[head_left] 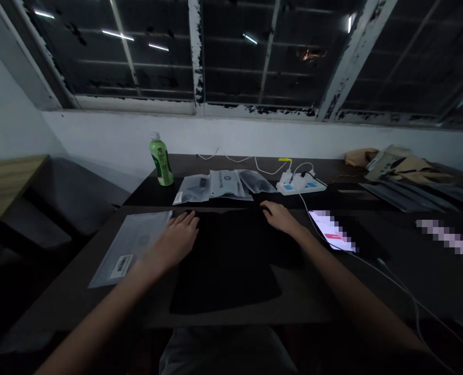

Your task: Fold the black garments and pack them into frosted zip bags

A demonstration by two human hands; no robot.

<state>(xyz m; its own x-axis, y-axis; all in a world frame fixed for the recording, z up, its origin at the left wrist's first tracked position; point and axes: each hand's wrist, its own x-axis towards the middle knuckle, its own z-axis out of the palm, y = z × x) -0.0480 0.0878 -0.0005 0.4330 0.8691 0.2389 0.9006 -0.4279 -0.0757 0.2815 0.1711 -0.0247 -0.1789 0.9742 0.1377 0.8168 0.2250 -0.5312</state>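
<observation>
A black cloth (227, 260) lies spread on the dark table (313, 297) in front of me. My left hand (182, 232) rests at its upper left edge, fingers apart and palm down. Under my left wrist and beside the cloth is a frosted plastic bag (133, 239) with a barcode label. My right hand (279, 216) touches the upper right edge of the cloth, its fingers loosely spread and slightly bent. Neither hand visibly grips anything.
Packaged bags (226, 183) lie behind the cloth, with a green bottle (162, 161) to their left. A power strip (302, 185) with white cables, a lit phone (333, 232) and more plastic bags (407, 196) are on the right.
</observation>
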